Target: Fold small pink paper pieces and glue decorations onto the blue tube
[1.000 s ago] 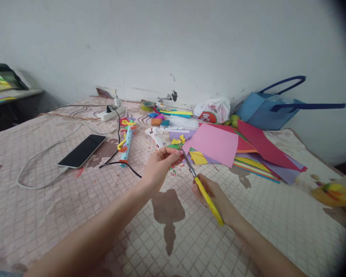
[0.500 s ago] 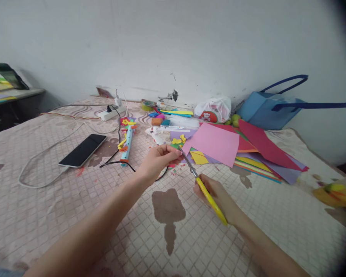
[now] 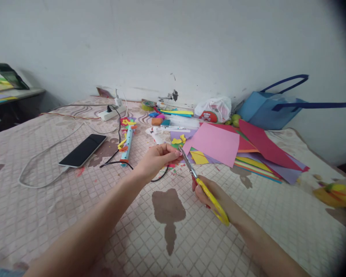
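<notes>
My right hand (image 3: 212, 194) is wrapped around yellow-handled scissors (image 3: 203, 184), whose metal blades point up and left. The blade tips lie right beside the fingertips of my left hand (image 3: 157, 159). There, finger and thumb are pinched on a small pink piece of paper (image 3: 179, 153), mostly hidden by the fingers. Just beyond the blades lies a large pink sheet (image 3: 216, 143) on a pile of coloured paper. Yellow cut-outs (image 3: 178, 139) and a white glue gun (image 3: 154, 134) lie behind my left hand.
Left of my hands stands a light-blue decorated strip (image 3: 127, 144) beside a black cable. A phone (image 3: 83, 151) on a white cord lies farther left, below a power strip (image 3: 111, 112). Red sheets (image 3: 268, 148), a blue bag (image 3: 269, 111) and a plastic bag (image 3: 215, 109) are at the right and back.
The scissors have turned slightly in my right hand, and a red part of the handle now shows under the yellow. My left hand stays almost in place.
</notes>
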The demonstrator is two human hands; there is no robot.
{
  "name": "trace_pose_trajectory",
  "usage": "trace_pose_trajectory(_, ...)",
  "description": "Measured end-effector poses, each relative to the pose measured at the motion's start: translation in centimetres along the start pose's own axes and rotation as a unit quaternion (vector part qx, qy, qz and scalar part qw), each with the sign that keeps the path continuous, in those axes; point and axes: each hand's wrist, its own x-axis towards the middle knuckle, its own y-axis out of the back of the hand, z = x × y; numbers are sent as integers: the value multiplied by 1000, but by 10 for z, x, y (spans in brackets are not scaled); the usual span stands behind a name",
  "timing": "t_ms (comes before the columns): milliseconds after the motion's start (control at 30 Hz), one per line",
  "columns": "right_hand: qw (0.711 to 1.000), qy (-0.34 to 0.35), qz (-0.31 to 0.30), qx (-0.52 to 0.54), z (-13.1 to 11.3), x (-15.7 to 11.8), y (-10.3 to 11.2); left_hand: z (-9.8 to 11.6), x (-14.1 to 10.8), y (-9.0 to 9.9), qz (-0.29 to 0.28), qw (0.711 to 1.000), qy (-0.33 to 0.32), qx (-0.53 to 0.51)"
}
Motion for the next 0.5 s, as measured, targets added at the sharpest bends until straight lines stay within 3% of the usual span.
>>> trace_pose_trajectory(267,999,-8,24,-25,-2,2,-1,-4,0,-3,11,1000,1,-24)
trace_pose_trajectory(500,998,-11,52,24,-2,0,-13,-12,-6,-24,76,988,-27,-128)
